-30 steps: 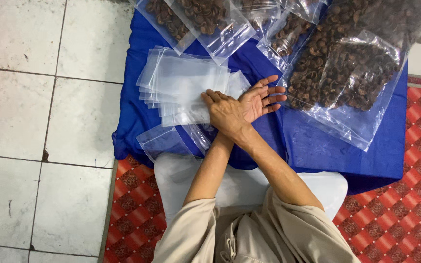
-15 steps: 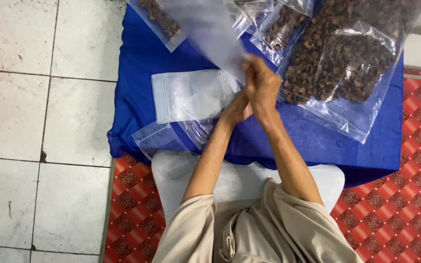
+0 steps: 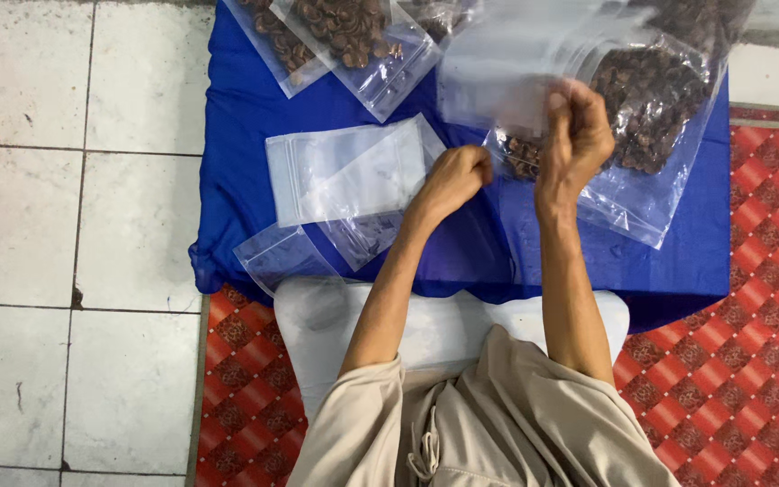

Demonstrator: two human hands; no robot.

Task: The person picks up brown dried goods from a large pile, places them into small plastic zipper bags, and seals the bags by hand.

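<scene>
Both bare forearms reach forward from beige sleeves, the left hand (image 3: 455, 176) lower with fingers curled into a loose fist, the right hand (image 3: 574, 135) raised higher, wrist bent, fingers pinched together and blurred.

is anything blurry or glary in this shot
Head view: the raised clear bag in the right hand is motion-smeared, the hand slightly soft; the left hand and empty bag stack are sharper; soft even light, mild sheen on the plastic.

clear plastic bag (image 3: 516, 77), blurred, raised, empty
</scene>
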